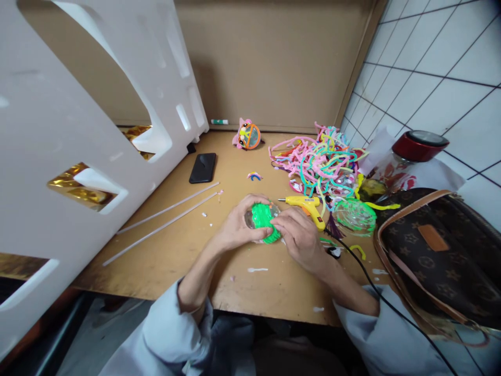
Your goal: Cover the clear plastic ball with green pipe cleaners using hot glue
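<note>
My left hand is wrapped round a clear round case, thumb in front and fingers over the top. Bright green pipe cleaner lies in close rows across its face. At the right edge of the case, my right hand has its fingers pinched together on the green pipe cleaner; the exact grip point is partly hidden. Just beyond the right hand lies a yellow hot glue gun, its nozzle pointing left. A finished-looking round figure with pink ears and an orange rim stands at the back.
A tangled heap of coloured pipe cleaners fills the back right. Near it are a green-strand bundle, a red-lidded jar and a brown handbag. A black phone and white glue sticks lie left. The glue gun's cord runs right.
</note>
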Demonstrator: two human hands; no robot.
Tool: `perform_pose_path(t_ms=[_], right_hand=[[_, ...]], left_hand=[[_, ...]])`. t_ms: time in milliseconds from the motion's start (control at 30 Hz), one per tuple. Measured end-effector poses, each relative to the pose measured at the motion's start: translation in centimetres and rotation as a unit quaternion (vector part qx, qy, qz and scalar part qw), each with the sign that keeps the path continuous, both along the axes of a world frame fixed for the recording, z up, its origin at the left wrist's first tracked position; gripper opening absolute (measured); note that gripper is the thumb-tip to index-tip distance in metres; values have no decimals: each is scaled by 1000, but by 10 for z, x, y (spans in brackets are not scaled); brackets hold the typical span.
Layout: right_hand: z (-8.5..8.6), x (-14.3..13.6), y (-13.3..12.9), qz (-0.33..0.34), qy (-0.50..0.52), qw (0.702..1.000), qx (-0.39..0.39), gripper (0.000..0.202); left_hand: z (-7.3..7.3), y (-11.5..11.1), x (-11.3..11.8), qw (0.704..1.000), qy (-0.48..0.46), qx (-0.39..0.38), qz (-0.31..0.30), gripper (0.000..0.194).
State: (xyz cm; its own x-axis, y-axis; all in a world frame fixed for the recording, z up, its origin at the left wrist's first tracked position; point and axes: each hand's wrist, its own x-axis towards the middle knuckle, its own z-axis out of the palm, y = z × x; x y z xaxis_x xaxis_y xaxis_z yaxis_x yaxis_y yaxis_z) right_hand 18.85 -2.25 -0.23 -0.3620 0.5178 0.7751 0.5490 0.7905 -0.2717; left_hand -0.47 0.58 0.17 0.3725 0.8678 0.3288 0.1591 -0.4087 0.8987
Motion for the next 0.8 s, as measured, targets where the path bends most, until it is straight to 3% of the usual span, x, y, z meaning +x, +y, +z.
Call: perform_pose_path(t_ms=[567, 800], right_hand=[[4, 0, -1, -2, 3, 1000, 16, 22], [2, 1, -1, -6, -5, 1000, 17, 23]], left_hand=[[3, -4, 2, 998, -40, -48, -15, 51], [5, -5, 2, 999, -26, -30, -17, 48]])
